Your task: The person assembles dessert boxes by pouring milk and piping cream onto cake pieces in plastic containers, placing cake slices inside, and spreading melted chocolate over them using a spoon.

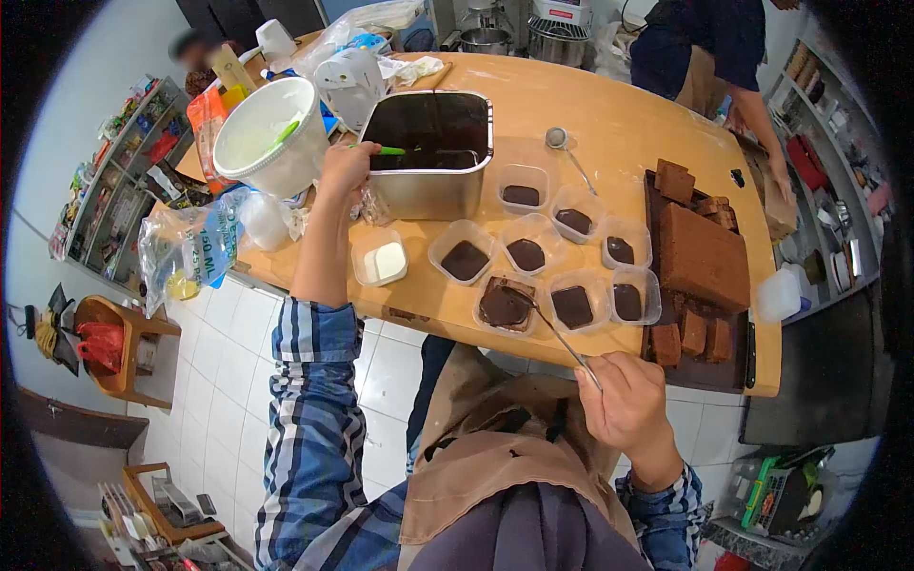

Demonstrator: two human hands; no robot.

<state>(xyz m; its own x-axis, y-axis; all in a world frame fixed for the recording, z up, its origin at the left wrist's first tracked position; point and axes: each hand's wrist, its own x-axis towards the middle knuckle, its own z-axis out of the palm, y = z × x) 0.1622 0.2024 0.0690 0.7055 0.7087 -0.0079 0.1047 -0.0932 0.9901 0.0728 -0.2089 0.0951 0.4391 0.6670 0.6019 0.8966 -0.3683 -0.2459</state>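
My right hand (624,404) grips the handle of a thin metal spoon (564,343). The spoon's tip rests in the dark chocolate filling of a clear plastic container (504,328) at the table's near edge. My left hand (345,169) is closed on the green handle of a spatula (390,150) at the rim of a deep metal pan (424,195) with dark chocolate inside; the spatula's far end is hidden. Several more clear containers with dark chocolate, one of them a back container (523,174), stand right of the pan. A container with white cream (383,264) sits below my left hand.
A brown cake slab (705,255) and cut pieces (693,333) lie on a dark board, a knife (750,354) at its edge. A small sieve (557,139) lies behind the containers. A white tub (249,157) stands at left. Another person (703,48) reaches into a box at right.
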